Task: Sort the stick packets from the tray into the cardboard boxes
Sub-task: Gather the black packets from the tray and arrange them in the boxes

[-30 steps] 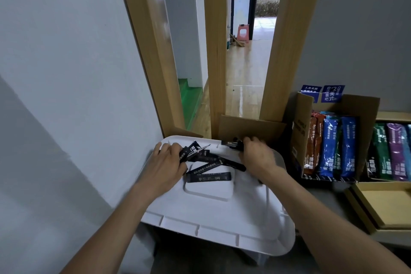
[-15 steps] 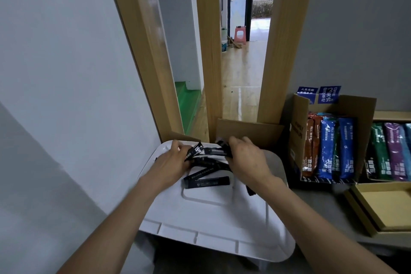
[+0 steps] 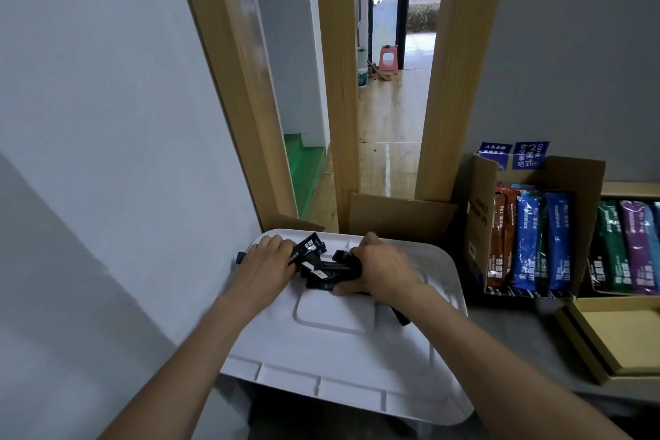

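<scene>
One view, worn on the head, wide-angle, facing forward and tipped down. The tray (image 3: pixel 321 361) sits close beneath it, left hand (image 3: pixel 262 270) and right hand (image 3: pixel 387 270) reaching in from the bottom edge. The boxes (image 3: pixel 480 221) crowd the right edge; straight ahead, a doorway (image 3: pixel 393 100) recedes far off.

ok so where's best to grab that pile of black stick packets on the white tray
Grip around the bundle's middle, coming from above. The black stick packets lie crisscrossed and flat on the white tray. The left hand and right hand, one on either side, could probably square them up before one hand closes round them.
</scene>
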Action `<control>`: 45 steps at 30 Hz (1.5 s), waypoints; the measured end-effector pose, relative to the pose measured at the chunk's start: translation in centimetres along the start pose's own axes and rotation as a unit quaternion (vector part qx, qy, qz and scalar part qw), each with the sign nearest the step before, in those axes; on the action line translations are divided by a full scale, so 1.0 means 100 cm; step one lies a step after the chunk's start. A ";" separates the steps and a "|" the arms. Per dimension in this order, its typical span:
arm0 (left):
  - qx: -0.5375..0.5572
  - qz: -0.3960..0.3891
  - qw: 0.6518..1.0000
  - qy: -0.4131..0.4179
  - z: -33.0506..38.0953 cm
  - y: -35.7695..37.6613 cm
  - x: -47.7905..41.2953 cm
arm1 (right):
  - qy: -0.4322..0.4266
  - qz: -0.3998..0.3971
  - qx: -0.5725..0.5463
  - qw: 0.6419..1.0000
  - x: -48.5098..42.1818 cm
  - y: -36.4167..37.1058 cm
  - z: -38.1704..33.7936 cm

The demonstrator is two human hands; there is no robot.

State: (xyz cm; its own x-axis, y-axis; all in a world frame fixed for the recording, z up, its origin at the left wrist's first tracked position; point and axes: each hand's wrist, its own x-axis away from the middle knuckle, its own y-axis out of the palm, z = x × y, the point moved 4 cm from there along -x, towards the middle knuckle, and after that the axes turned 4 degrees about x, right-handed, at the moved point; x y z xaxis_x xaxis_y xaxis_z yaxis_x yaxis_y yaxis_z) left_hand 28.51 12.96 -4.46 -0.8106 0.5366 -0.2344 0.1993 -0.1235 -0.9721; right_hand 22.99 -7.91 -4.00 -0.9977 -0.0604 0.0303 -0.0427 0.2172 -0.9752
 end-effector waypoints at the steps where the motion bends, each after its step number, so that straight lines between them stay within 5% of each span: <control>1: 0.004 0.005 1.000 0.000 0.002 -0.005 0.001 | -0.012 -0.004 -0.007 1.000 -0.002 -0.001 0.001; 8: -0.029 0.014 0.999 0.002 0.007 -0.027 0.008 | -0.065 0.004 -0.004 0.998 -0.008 -0.014 0.003; 15: -0.028 -0.019 0.999 -0.039 0.009 -0.038 0.012 | -0.004 -0.072 -0.015 0.997 -0.012 -0.007 0.031; 23: -0.044 -0.028 0.997 -0.048 0.013 -0.035 0.017 | 0.003 -0.073 0.007 0.997 -0.007 -0.017 0.034; 29: 0.022 -0.003 0.996 -0.083 0.024 -0.050 0.025 | 0.034 -0.011 -0.131 0.991 0.000 -0.035 0.048; 34: 0.170 0.056 0.977 -0.114 0.039 -0.059 0.029 | 0.076 0.015 -0.397 0.915 0.017 -0.041 0.042; 39: 0.228 0.060 0.956 -0.175 0.048 -0.053 0.029 | 0.151 0.039 -0.601 0.784 0.036 -0.031 0.032; 45: 0.318 -0.012 0.932 -0.174 0.064 -0.042 0.029 | 0.164 0.066 -0.650 0.739 0.037 -0.021 0.010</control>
State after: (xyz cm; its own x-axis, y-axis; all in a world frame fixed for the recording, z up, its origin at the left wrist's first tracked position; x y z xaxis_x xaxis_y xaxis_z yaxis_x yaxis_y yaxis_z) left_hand 21.77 9.70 -1.08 -0.9620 0.2565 -0.0935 -0.0978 -0.6434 -0.7592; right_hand 19.47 -9.51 -2.07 -0.9475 0.2381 0.2134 0.2548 0.9655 0.0540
